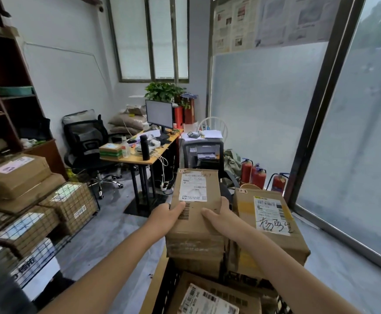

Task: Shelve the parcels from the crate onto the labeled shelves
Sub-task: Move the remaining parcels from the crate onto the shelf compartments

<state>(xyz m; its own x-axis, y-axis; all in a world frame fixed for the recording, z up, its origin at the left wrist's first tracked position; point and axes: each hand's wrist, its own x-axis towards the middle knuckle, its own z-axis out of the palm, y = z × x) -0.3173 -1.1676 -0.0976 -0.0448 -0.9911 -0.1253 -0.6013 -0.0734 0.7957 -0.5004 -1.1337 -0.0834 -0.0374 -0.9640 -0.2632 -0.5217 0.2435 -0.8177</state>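
A brown cardboard parcel (195, 200) with a white shipping label stands in front of me over the black crate (166, 288). My left hand (164, 215) grips its left side, thumb on the top face by the barcode. My right hand (219, 217) holds its right side, thumb across the top. To the right sits a larger parcel (268, 225) with a yellow-striped label and black handwriting. More parcels (210, 298) lie lower in the crate. At the left, wire-mesh shelves (71, 207) hold several boxes.
A wooden bookcase (8, 91) rises at the far left. A desk (144, 155) with a monitor, bottle and clutter stands ahead, an office chair (87, 141) beside it. A printer (204, 152) and red fire extinguishers (256, 175) sit by the glass wall at right.
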